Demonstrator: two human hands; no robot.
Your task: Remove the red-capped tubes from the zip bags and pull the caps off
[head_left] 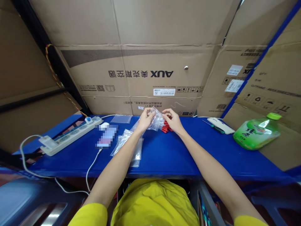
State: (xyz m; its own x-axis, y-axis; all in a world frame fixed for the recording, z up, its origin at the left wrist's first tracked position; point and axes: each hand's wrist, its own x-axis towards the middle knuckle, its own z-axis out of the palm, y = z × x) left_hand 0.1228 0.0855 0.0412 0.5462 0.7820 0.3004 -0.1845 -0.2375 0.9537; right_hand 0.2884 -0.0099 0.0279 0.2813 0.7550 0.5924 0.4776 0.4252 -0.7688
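Note:
My left hand (145,120) pinches a clear plastic bag (154,122) near the back of the blue table. At the bag's right edge, the thumb and fingers of my right hand (173,121) are closed on the film. A bunch of thin pieces with red ends (166,128) and pale shafts lies just below my right fingers, against the bag. Their exact kind is too small to tell, and the hand partly covers them. Several more clear plastic bags (135,147) lie in a loose pile beneath and beside my left forearm.
On the left stand a white power strip (75,135) with plugs and a phone (107,136) on a white cable. To the right lie a white device (221,125), a green-handled screwdriver (217,128) and a green bottle (256,133). Cardboard (141,59) walls the back.

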